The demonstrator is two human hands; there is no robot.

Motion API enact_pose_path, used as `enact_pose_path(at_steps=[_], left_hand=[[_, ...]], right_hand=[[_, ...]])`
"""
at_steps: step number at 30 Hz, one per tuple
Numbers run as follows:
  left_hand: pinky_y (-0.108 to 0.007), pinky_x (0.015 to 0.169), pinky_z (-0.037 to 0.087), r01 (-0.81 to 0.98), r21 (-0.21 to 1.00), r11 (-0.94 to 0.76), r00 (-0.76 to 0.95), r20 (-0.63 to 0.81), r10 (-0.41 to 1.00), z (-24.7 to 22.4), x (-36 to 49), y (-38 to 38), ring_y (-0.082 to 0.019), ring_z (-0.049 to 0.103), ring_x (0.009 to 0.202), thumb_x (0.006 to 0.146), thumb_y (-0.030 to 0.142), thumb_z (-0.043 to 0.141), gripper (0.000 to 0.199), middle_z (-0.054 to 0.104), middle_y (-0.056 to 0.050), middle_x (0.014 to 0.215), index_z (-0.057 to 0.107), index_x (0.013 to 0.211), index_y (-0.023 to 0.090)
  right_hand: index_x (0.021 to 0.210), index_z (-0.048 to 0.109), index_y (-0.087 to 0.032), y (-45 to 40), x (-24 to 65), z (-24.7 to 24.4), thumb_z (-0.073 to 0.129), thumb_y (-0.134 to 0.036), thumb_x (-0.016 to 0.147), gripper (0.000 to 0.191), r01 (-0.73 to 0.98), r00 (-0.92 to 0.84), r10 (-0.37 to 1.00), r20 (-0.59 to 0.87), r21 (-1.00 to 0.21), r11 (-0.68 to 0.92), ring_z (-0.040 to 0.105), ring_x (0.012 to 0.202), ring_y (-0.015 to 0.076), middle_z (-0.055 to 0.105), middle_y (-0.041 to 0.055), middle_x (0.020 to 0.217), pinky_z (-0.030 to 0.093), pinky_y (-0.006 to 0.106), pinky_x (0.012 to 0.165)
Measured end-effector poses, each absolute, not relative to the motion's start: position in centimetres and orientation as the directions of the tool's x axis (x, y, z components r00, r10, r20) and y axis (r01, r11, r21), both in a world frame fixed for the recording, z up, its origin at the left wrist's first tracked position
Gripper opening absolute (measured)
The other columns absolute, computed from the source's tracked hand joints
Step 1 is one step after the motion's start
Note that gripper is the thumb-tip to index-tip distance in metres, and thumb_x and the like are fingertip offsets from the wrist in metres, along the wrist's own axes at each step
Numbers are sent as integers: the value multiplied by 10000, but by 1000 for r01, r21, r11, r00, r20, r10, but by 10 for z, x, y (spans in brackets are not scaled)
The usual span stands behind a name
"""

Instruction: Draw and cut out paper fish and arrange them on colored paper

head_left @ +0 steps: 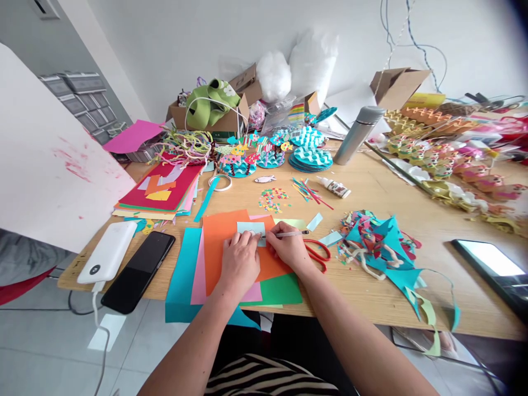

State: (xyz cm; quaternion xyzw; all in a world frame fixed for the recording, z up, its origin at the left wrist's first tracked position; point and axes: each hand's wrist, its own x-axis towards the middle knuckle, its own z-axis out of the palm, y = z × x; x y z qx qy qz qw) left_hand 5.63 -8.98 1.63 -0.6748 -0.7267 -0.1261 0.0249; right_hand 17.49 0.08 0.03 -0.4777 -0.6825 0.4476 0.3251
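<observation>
Orange paper [215, 247] lies before us; on it our left hand [241, 258], fingers slightly spread, covers a pale-blue slip [247, 226] partly; our right hand [287, 242] pinches a pen [297, 233].

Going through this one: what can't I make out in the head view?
In the head view:
- Drawing on the pale paper: partly covered by the left hand, its lines too small.
- Scissors blades: hidden by the right hand.
- Right phone: cut off by the right edge, screen washed out.
- Glue bottle label: too small to read.
</observation>
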Motion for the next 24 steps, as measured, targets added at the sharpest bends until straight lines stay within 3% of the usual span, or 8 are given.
enact_pose_path(at_steps=[14, 24], left_hand=[[-407, 780, 400, 984, 168, 49, -87, 227, 970, 12, 56, -89, -248, 535, 1003, 894, 151, 471, 359, 625, -70, 1143, 590, 1222, 239], [-396, 796, 403, 976, 210, 63, -94, 143, 985, 19, 53, -88, -252, 514, 1037, 870, 103, 455, 424, 610, -72, 1170, 582, 1248, 246]], right_hand=[[607, 457, -227, -1, 176, 1, 552, -261, 696, 135, 366, -322, 944, 70, -911, 192, 473, 425, 122, 543, -28, 467, 326, 233, 415], [601, 459, -224, -1, 176, 3, 551, -261, 679, 125, 310, -289, 950, 121, -927, 213, 437, 450, 117, 513, -31, 489, 315, 238, 431]])
